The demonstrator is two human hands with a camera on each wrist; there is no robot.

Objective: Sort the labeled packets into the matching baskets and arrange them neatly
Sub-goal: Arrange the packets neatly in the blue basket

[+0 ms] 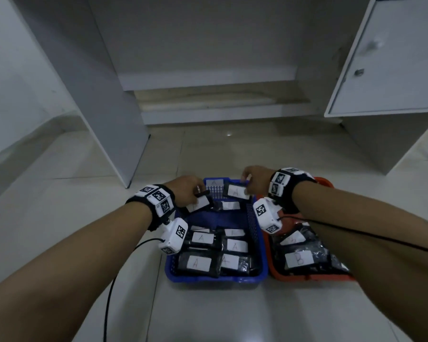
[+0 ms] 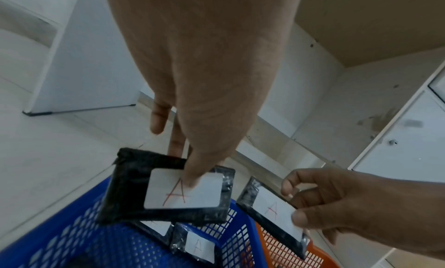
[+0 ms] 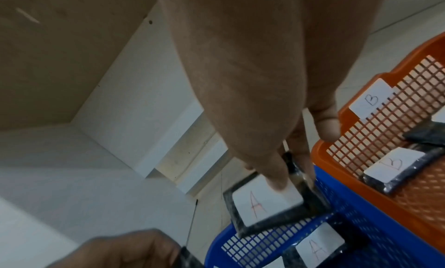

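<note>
My left hand [image 1: 188,191] pinches a black packet labelled A [image 2: 130,186], thumb on its white label, above the far left corner of the blue basket [image 1: 216,277]. My right hand [image 1: 255,178] pinches another A packet [image 3: 260,209] over the basket's far right corner. Several more A packets [image 1: 200,262] lie flat in rows at the basket's near end, and one [image 1: 230,205] lies near the far end. Right beside it stands the orange basket [image 1: 307,277], which holds B packets [image 1: 299,259] and carries a B tag [image 3: 370,98] on its far wall.
Both baskets sit on a pale tiled floor [image 1: 208,312]. A white cabinet panel [image 1: 104,107] stands at the left, and an open cabinet door [image 1: 391,58] hangs at the right. Black cables [image 1: 109,304] run from both wrist cameras.
</note>
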